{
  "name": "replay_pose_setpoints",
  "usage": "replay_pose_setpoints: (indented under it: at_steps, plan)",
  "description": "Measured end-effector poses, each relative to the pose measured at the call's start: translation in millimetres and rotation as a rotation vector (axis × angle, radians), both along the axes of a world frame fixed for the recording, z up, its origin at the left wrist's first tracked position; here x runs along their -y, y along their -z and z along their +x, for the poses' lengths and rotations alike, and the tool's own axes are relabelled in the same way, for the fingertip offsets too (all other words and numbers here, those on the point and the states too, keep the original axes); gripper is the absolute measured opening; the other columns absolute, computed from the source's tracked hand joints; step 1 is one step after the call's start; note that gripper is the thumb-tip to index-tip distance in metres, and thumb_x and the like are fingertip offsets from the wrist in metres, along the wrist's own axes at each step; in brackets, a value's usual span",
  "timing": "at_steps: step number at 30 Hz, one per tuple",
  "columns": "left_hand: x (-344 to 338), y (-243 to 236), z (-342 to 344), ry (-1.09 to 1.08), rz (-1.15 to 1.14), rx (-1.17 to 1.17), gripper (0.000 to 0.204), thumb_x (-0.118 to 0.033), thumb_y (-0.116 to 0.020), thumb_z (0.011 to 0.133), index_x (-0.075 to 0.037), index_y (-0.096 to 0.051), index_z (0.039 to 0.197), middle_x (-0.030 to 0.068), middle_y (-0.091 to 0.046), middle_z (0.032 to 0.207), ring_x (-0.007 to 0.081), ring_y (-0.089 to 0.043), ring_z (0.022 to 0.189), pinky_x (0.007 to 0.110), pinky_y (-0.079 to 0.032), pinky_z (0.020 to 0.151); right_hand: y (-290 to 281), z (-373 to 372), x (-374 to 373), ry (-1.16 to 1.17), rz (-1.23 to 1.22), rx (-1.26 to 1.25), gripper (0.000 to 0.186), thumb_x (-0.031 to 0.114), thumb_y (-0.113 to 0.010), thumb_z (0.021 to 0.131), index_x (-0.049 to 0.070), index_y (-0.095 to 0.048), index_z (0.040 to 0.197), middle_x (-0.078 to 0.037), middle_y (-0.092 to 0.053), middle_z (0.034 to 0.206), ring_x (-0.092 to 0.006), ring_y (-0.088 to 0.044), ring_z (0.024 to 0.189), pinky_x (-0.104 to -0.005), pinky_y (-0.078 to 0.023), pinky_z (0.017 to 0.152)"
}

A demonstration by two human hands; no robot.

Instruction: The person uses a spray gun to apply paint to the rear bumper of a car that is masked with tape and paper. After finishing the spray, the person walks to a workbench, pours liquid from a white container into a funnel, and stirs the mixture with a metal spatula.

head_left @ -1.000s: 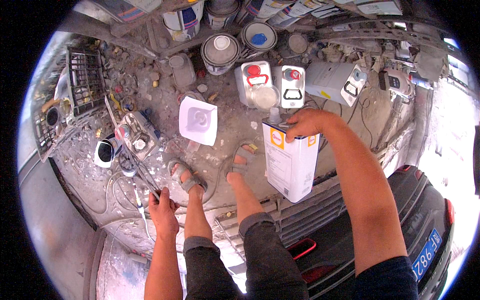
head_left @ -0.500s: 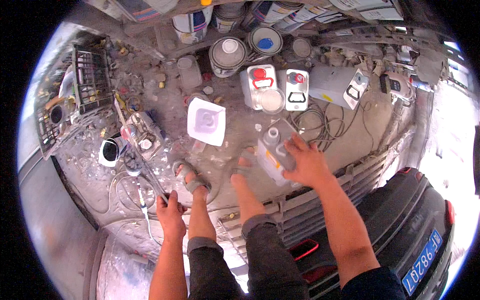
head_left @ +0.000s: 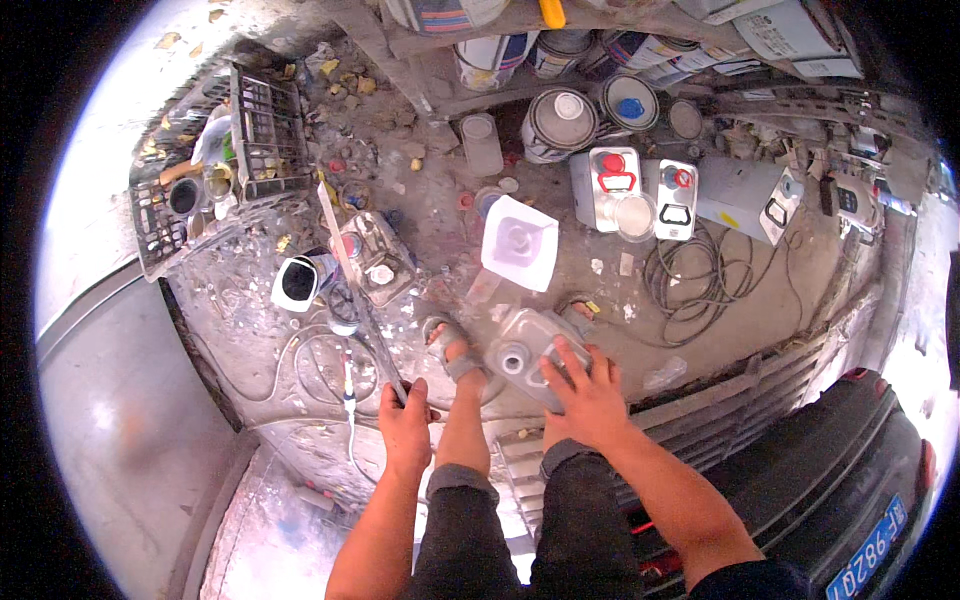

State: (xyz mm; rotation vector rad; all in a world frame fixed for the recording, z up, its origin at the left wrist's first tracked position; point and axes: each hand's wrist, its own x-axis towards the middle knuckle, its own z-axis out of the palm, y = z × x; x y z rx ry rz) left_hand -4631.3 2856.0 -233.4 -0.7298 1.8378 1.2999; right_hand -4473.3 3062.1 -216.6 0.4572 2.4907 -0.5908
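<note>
My left hand (head_left: 405,425) is closed round the near end of a long, flat, paint-stained stick (head_left: 372,328). The stick slants away to the far left, over a small fan-like wheel and past an open can of black paint (head_left: 298,282). My right hand (head_left: 585,395) grips the handle side of a translucent plastic jug (head_left: 535,328). Its round neck has no cap and faces up toward me. The jug is held in front of my right shin, partly covering that leg. What is inside the jug cannot be made out.
A white square tub (head_left: 520,245) stands ahead of my feet. Metal solvent cans (head_left: 672,200), paint buckets (head_left: 560,125) and a coiled hose (head_left: 690,285) lie beyond. Black crates (head_left: 270,130) stand far left. A slatted wooden pallet (head_left: 720,400) and a dark car (head_left: 790,480) are at right.
The jug in my right hand has moved left, from beside my right foot to in front of my right shin. My view has turned, so the surroundings appear shifted right. The left hand still holds the stick.
</note>
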Motion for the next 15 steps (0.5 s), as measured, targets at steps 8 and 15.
replay_pose_setpoints:
  at_steps: [8, 15]
  plan:
    - [22, 1, -19, 0.055, -0.026, -0.010, 0.017, -0.015, -0.059, 0.086, -0.008, -0.045, 0.082, -0.0012, -0.042, 0.060, 0.0092, -0.042, 0.050, 0.028, -0.042, 0.048, 43, -87, 58, 0.233, -0.082, -0.111, 0.075, 0.036, -0.073, 0.064, 0.016, -0.045, 0.130, -0.012, -0.022, 0.144, -0.0432, -0.030, 0.120, -0.0572, -0.032, 0.090]
    - [32, -4, -37, 0.115, -0.027, -0.031, 0.017, -0.015, -0.058, 0.086, -0.007, -0.044, 0.083, 0.0000, -0.043, 0.061, 0.0104, -0.042, 0.050, 0.029, -0.043, 0.050, 91, -158, 86, 0.458, 0.047, -0.402, 0.076, 0.031, -0.077, 0.059, 0.011, -0.047, 0.126, -0.015, -0.027, 0.140, -0.0431, -0.030, 0.119, -0.0579, -0.031, 0.091]
